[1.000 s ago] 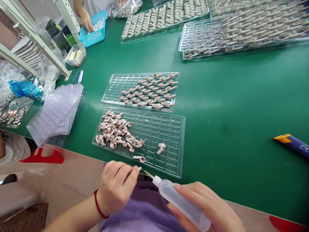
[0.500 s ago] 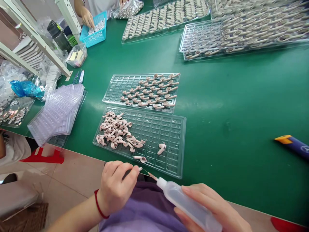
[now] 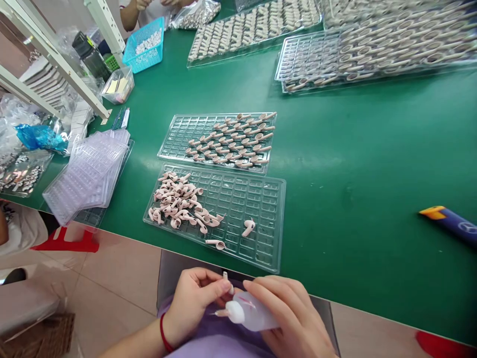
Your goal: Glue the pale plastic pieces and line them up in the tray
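My left hand (image 3: 194, 301) pinches a small pale part (image 3: 225, 275) over my lap, below the table edge. My right hand (image 3: 288, 318) is wrapped round a translucent squeeze bottle (image 3: 248, 315), its thin nozzle pointing left toward my left fingers. Just beyond, on the green table (image 3: 354, 164), lies a clear tray (image 3: 257, 199) with a heap of pink earpiece-like parts (image 3: 179, 201) at its left and two loose ones near its front. A second clear tray (image 3: 186, 132) behind it holds several pink parts laid in rows.
A stack of clear trays (image 3: 87, 171) sits at the left edge. Filled trays (image 3: 372, 47) line the far side. A blue basket (image 3: 147, 44) stands far left, with another person's hands beyond it. A yellow-and-blue tool (image 3: 447, 221) lies at the right. White rack posts (image 3: 55, 59) stand at the left.
Both hands have drawn back toward my lap and come together. The bottle has swung round so its nozzle points left at the part. The other person's hand has left the blue basket.
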Tool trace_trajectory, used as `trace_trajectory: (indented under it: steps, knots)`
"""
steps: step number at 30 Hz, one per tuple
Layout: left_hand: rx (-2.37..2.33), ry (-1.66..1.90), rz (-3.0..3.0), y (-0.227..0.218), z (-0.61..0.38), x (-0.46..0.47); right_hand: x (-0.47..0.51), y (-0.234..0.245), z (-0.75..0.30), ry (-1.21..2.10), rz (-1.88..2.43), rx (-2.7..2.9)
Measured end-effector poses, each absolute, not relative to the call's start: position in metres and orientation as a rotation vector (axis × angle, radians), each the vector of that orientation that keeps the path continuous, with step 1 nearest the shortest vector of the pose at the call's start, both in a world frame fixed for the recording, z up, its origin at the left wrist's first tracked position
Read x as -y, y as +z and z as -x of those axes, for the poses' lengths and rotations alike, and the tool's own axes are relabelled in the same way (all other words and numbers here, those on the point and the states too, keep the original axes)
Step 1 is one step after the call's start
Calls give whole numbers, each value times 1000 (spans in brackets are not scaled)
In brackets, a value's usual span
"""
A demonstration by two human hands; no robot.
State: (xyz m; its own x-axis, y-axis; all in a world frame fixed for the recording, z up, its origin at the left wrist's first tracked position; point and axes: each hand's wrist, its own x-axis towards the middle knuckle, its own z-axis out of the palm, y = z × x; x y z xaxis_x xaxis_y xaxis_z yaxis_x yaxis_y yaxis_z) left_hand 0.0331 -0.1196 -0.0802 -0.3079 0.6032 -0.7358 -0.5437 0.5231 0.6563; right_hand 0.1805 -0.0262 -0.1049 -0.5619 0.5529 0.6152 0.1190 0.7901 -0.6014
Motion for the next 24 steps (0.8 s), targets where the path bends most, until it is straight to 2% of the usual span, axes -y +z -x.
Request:
trace_trajectory:
  steps: [24]
  knots:
    - [-1536, 1217, -95, -88, -31, 109, 34, -113, -175, 576, 609, 2107]
